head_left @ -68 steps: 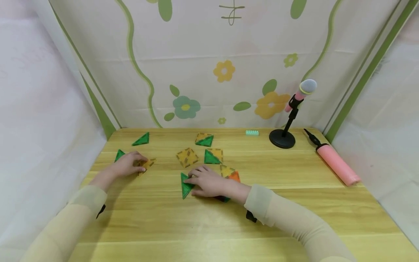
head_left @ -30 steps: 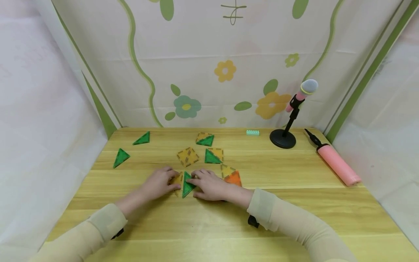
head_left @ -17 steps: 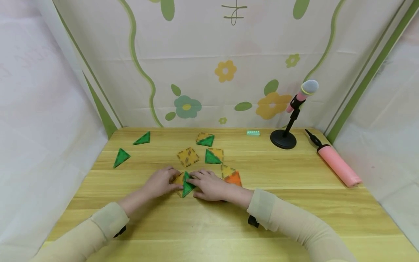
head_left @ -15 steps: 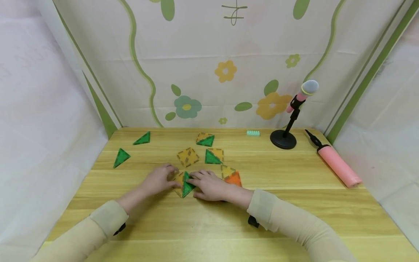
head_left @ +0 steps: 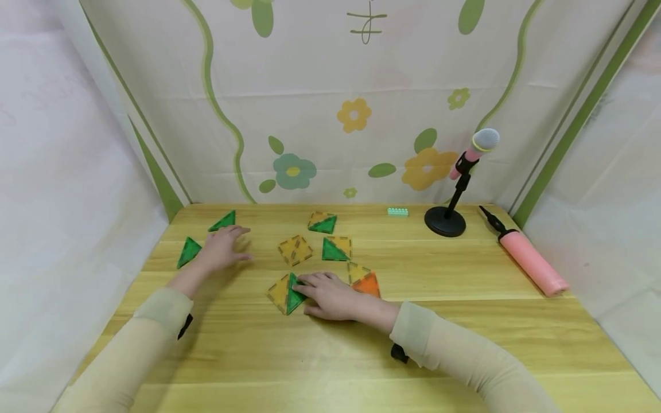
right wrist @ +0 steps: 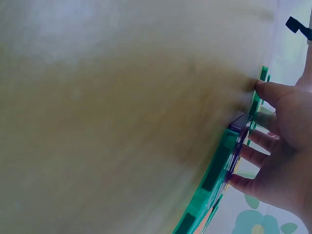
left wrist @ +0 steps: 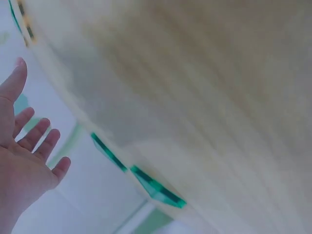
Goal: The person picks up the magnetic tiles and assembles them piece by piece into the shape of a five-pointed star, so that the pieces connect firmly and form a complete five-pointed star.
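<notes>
A green triangle magnetic tile [head_left: 294, 298] lies edge to edge with a yellow triangle tile [head_left: 279, 293], together making a diamond on the wooden table. My right hand [head_left: 330, 295] rests over the green tile's right side, fingertips touching it. Its fingers look fairly straight in the right wrist view, near a purple tile [right wrist: 239, 124] and a green tile edge [right wrist: 209, 170]. My left hand [head_left: 222, 249] hovers at the left with fingers spread and nothing in them. Close to it lie two loose green triangle tiles, a rear one [head_left: 224, 221] and a nearer one [head_left: 189, 252].
Behind the hands lie a yellow diamond pair [head_left: 295, 250] and two green-and-yellow pairs [head_left: 335, 250]. An orange tile [head_left: 368, 284] touches a yellow one beside my right wrist. Further right stand a toy microphone [head_left: 474, 150] and a pink pump [head_left: 534, 263]. A mint brick [head_left: 397, 212] sits behind.
My left hand brought the yellow triangle rightward against the green one, let go, and moved back left toward the loose green tiles. My right hand stayed by the green tile.
</notes>
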Available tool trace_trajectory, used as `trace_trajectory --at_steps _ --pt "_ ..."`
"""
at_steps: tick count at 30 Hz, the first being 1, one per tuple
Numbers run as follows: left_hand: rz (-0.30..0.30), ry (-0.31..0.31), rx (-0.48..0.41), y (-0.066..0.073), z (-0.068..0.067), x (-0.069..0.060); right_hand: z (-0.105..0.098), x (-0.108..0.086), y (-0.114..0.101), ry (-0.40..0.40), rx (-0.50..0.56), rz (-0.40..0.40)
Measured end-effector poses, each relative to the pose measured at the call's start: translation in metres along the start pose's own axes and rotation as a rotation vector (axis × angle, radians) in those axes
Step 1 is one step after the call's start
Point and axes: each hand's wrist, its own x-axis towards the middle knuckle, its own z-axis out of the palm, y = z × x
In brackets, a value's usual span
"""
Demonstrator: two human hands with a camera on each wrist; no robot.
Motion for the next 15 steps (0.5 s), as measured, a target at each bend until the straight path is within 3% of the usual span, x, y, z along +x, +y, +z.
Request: trace_trajectory --at_steps 5,15 --pt "-0.039 -0.018 0.049 -0.018 -0.006 0.008 0.000 0.000 0.000 0.003 -0.015 -0.004" --pt "-0.101 -0.053 0.084 -0.050 -0.001 0.019 0.000 0.001 0.000 -0.013 -0.027 -0.004"
